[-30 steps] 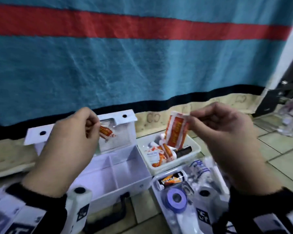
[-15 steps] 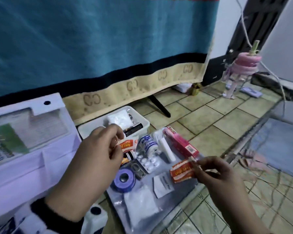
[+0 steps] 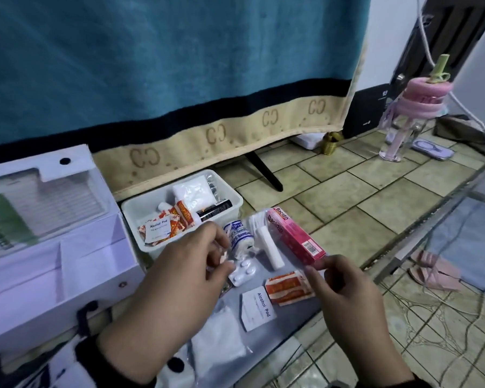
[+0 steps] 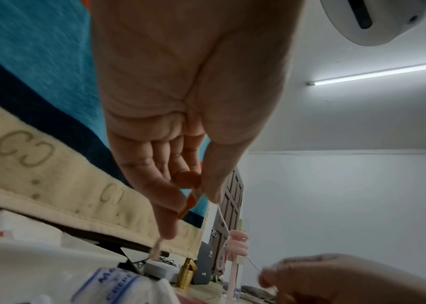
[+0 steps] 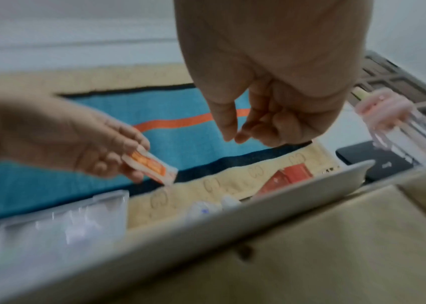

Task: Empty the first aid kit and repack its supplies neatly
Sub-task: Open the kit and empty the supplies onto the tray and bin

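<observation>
The white first aid kit [image 3: 67, 261] stands open at the left, its compartments bare. Behind it a white tray [image 3: 230, 197] holds orange sachets and an alcohol pad. On a grey sheet [image 3: 291, 317] lie a pink Bacidin box [image 3: 294, 236], a bandage roll [image 3: 240, 236], a pill blister [image 3: 244, 271], an alcohol pad [image 3: 259, 308] and an orange packet [image 3: 287, 287]. My left hand [image 3: 224, 256] [image 4: 193, 197] hovers over the blister and pinches a small orange sachet [image 5: 152, 164]. My right hand [image 3: 312, 268] [image 5: 232, 138] hangs just right of the orange packet, fingers loosely curled and holding nothing.
A blue towel [image 3: 179, 65] hangs behind the tiled counter. A pink-lidded bottle [image 3: 403, 121], a phone [image 3: 431, 148] and a small gold object [image 3: 331, 142] stand at the far right. The counter's metal edge [image 3: 403, 242] runs close to my right hand, with the floor below.
The view swung down and right. My right hand lowered the orange packet onto the grey sheet and let it go. My left hand came down over the supplies, still pinching its sachet.
</observation>
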